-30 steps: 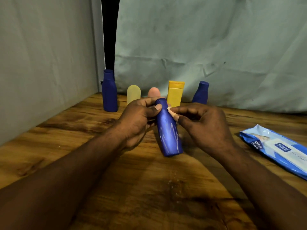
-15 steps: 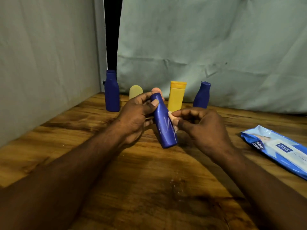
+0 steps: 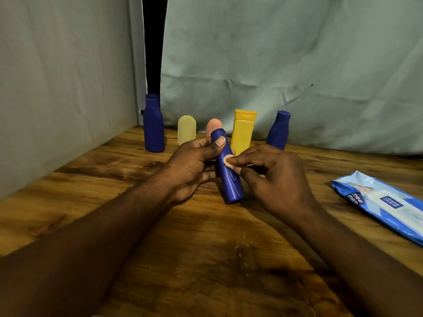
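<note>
Fingers (image 3: 218,144) first: left hand (image 3: 190,165) wrapped round bottle (image 3: 231,186) near its cap, right hand (image 3: 281,179) pinching at its side, bottle tilted low over the surface (image 3: 206,248). Best to hold firm, pick slowly, guessing. Wipes (image 3: 377,202) off right; more bottles (image 3: 153,126) along the cloth (image 3: 274,53) behind, dim room.

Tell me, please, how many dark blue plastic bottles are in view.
3: a tall blue bottle stands back left, a shorter blue bottle back right, and the left hand grips a slim blue bottle. None looks hidden.
</note>
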